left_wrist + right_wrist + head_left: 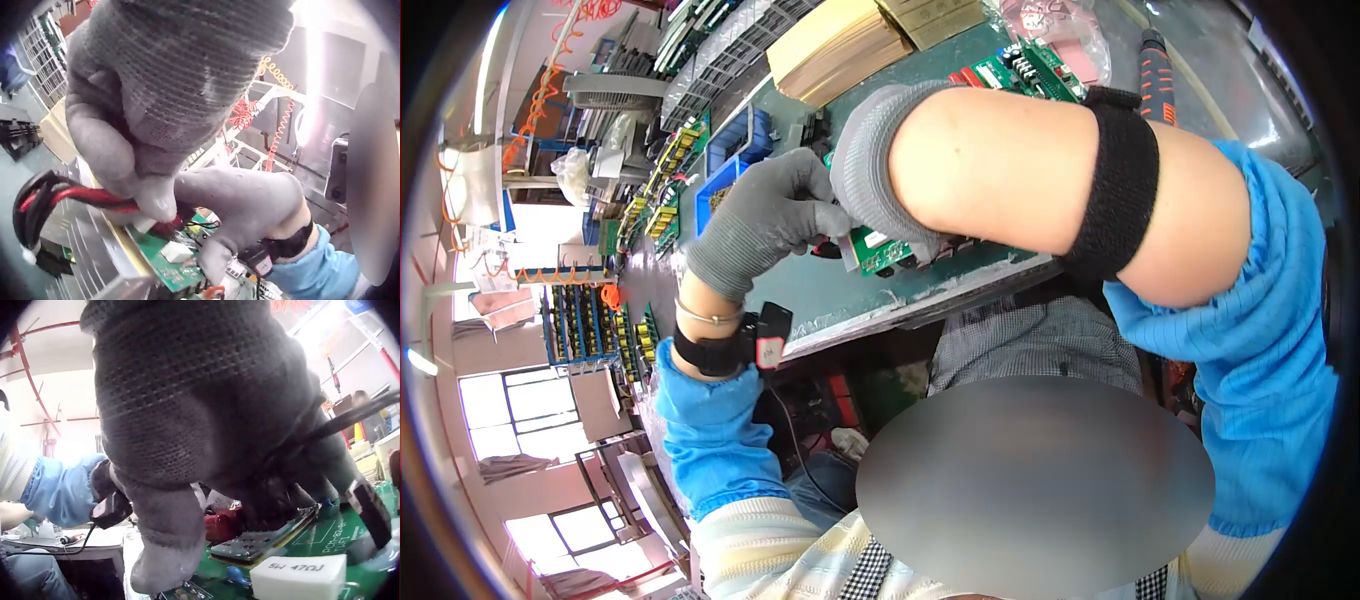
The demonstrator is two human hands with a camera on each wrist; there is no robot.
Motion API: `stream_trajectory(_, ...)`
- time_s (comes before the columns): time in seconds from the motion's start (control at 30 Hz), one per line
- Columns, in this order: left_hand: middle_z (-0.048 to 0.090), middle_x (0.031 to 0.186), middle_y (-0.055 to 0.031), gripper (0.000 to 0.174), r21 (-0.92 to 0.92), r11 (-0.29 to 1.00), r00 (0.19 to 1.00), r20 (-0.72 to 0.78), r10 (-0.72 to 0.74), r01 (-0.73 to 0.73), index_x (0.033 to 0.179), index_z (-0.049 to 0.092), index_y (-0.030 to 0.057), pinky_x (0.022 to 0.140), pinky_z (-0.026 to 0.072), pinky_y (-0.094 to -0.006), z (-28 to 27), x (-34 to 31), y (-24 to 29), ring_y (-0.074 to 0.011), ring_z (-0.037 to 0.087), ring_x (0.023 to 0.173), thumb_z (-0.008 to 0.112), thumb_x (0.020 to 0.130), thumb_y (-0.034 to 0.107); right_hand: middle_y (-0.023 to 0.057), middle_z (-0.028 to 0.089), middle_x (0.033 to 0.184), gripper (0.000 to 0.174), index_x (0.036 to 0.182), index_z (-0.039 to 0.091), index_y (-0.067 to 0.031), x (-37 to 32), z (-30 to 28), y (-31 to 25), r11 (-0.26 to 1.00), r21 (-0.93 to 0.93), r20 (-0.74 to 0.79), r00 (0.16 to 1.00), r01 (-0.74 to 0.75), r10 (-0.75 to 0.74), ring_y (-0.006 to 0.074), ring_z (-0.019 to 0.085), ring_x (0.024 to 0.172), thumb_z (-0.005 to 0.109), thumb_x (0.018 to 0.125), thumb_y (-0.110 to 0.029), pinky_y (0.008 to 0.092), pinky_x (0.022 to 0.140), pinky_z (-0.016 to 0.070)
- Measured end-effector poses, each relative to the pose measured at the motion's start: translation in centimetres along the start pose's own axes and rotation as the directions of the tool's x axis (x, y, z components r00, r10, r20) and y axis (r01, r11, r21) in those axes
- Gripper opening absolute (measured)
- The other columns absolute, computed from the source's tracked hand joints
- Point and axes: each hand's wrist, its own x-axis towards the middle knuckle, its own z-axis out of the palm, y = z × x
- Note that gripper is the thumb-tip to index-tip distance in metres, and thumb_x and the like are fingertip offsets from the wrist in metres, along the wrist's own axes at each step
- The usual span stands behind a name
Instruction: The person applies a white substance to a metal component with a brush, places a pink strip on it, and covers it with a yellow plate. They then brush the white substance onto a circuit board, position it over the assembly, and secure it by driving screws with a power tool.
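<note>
Both hands wear grey knit gloves and meet over a green circuit board (883, 252) near the bench's front edge. In the left wrist view, the left hand (162, 94) pinches a bundle of red and black wires (94, 195) between thumb and fingers. The bundle loops out past the board's edge and ends in a dark plug with a white tip. The right hand (200, 419) reaches down over the board, thumb and fingers spread to either side and gripping it. A white block resistor (299, 578) stands beside its thumb. In the head view, the forearm hides most right-hand fingers.
Blue bins (735, 140) stand beyond the left hand, one with small parts. Behind them lie stacked brown cardboard (840, 50) and another green board (1025, 70). An orange-and-black handled tool (1157, 75) lies at upper right. A dark cable (350, 419) crosses the right wrist view.
</note>
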Motion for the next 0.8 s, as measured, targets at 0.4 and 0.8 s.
stream_trajectory(0.4,0.071,0.089,-0.0084,0.028,0.309,0.951,0.958,-0.275,0.087,0.002,0.107,0.070,0.0009,0.069,0.0505,-0.0269,3.1,-4.0,2.6,-0.0112,0.063,0.075,0.075,0.083,0.014,0.0143,0.071,0.089,0.017,0.092,0.075,-0.0057,-5.8,4.4,0.3,0.996,0.001,-0.794,0.606,0.089,-0.054,0.0290,0.067,0.082,0.068,0.078,-0.012,0.0366,0.077,0.0540)
stream_trajectory(0.8,0.064,0.077,-0.0025,0.020,-0.270,0.951,0.958,-0.279,0.071,-0.149,0.092,0.065,0.0016,0.057,0.0462,-0.0232,3.5,-1.4,-2.2,-0.0102,0.059,0.064,0.077,0.079,0.010,0.0108,0.073,0.100,0.054,0.108,0.073,-0.0089,-2.4,-0.3,-0.3,0.994,0.071,-0.125,0.988,-0.085,0.093,0.0305,0.069,0.093,0.087,0.066,-0.040,0.0425,0.082,0.0540)
